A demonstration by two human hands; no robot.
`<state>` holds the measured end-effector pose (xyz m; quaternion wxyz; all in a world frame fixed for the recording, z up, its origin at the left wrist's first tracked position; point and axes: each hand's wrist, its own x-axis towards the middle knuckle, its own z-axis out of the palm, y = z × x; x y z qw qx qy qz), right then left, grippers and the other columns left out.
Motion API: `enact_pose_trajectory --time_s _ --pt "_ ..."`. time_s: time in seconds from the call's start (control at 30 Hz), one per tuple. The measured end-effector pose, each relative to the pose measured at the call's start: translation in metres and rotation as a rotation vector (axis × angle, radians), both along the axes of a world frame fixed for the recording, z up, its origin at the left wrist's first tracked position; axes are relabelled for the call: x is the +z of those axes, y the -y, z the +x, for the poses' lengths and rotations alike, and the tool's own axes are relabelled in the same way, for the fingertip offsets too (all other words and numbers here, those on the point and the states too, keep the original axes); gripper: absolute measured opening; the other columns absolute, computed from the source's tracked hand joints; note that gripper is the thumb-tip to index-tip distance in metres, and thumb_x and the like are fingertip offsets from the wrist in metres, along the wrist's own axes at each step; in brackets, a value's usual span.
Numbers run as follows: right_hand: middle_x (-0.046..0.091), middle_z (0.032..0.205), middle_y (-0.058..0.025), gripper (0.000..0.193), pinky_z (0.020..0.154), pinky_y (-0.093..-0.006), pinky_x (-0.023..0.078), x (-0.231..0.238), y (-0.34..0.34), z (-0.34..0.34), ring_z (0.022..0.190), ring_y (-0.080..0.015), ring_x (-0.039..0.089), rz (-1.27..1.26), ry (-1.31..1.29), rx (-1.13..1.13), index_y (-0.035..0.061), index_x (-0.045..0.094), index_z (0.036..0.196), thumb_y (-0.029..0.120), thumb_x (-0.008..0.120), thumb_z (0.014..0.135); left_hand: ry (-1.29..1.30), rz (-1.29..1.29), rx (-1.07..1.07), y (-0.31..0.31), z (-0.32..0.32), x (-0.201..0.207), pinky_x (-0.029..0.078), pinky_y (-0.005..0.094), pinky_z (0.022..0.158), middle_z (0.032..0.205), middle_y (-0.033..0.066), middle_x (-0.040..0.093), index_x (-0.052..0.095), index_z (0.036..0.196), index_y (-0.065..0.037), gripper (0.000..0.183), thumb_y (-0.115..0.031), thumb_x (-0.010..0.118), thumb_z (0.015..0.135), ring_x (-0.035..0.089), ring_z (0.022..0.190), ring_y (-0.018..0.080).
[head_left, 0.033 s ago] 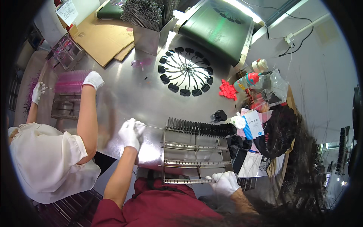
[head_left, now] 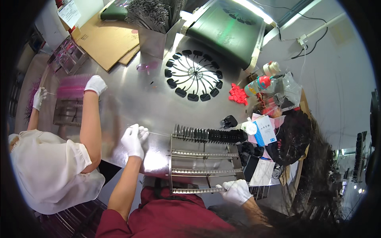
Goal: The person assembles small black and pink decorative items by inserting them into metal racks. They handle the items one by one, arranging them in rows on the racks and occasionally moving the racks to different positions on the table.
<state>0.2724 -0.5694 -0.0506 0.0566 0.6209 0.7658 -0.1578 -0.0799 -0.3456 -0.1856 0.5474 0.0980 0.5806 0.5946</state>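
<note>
One rod [head_left: 160,134] | end in left fingers [head_left: 143,134] | rack [head_left: 206,171] in right fingers [head_left: 228,185]

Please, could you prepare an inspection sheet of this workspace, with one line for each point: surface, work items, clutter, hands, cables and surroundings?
Surface: metal table, shiny, with bright reflections.
Work items: metal rack carrying a row of black pieces along its far edge; a thin rod reaches it from the left.
Clutter: red pieces, bottle and papers at the right.
Hands: both white-gloved; left hand holds the rod, right hand grips the rack's near right corner.
Cables: dark cable looping against the wall; cords among the clutter unclear.
Surroundings: co-worker seated at the left.
</note>
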Motion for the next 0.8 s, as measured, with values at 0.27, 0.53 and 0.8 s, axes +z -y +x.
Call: enact_pose_trajectory --time_s 0.27,0.53,0.8 --pt "0.064 0.056 -0.0107 0.049 0.053 -0.047 0.054 0.011 -0.009 0.004 0.055 -0.0343 0.068 -0.069 0.036 0.025 0.0142 0.065 0.061 0.047 0.069 0.097 0.24 -0.163 -0.195 0.02 -0.027 -0.048 0.065 0.0431 0.069 0.092 0.0165 0.069 0.06 0.108 -0.002 0.017 -0.018 0.065 0.106 0.073 0.079 0.0315" --pt "0.065 0.058 -0.0098 0.047 0.054 -0.0469 0.054 0.008 -0.013 0.004 0.056 -0.0335 0.069 -0.056 0.008 0.038 0.0149 0.065 0.064 0.048 0.068 0.097 -0.08 0.009 0.061 0.007 -0.024 -0.009 0.052 0.0306 0.047 0.088 0.0107 0.067 0.061 0.117 0.0 0.015 -0.01 0.065 0.106 0.064 0.059 0.019" --pt "0.068 0.06 -0.0107 0.05 0.055 -0.0481 0.055 0.013 -0.014 -0.001 0.055 -0.0336 0.069 -0.118 0.067 0.049 0.0142 0.067 0.065 0.049 0.062 0.101 0.061 -0.212 -0.205 0.016 -0.039 -0.046 0.045 0.03 0.04 0.069 0.0073 0.063 0.057 0.088 -0.004 0.024 -0.014 0.073 0.104 0.059 0.049 0.0163"
